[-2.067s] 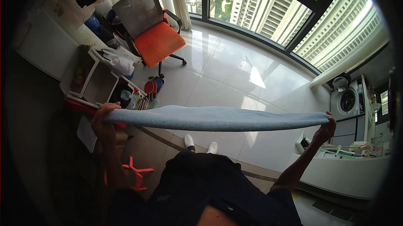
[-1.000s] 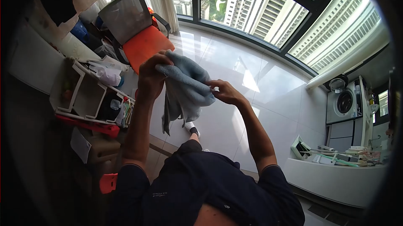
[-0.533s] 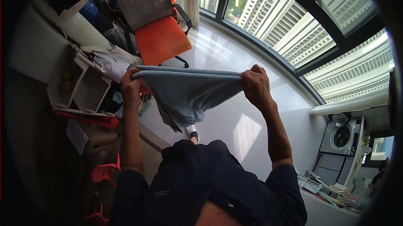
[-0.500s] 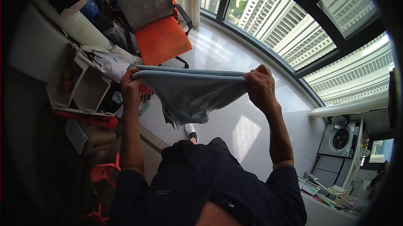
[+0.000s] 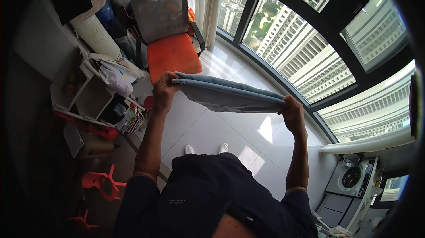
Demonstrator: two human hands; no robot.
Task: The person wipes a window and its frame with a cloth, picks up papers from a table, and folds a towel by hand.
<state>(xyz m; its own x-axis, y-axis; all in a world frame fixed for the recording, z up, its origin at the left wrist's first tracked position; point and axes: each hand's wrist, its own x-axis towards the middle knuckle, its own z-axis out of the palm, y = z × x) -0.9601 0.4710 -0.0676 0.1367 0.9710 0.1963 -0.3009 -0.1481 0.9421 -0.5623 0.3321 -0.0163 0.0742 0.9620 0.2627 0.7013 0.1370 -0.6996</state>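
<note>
A light blue cloth (image 5: 226, 97), folded over so that two edges lie side by side along the top, is stretched in the air between my hands. Its left end is gripped by my left hand (image 5: 165, 90), with the fingers closed round the corner. My right hand (image 5: 292, 112) pinches the right end, which sits slightly lower. The cloth's lower part swings out above the tiled floor, in front of my body.
An orange-seated office chair (image 5: 173, 54) stands beyond my left hand. On the left is a white shelf unit (image 5: 95, 98) with bags; below it, a red stool (image 5: 104, 185). Tall windows curve along the right, above a washing machine (image 5: 351, 177).
The cloth was bunched, then spread between my hands. Since half a second ago, its hanging part has swung up and outward, and both hands have shifted right in view. Both shoes now show below.
</note>
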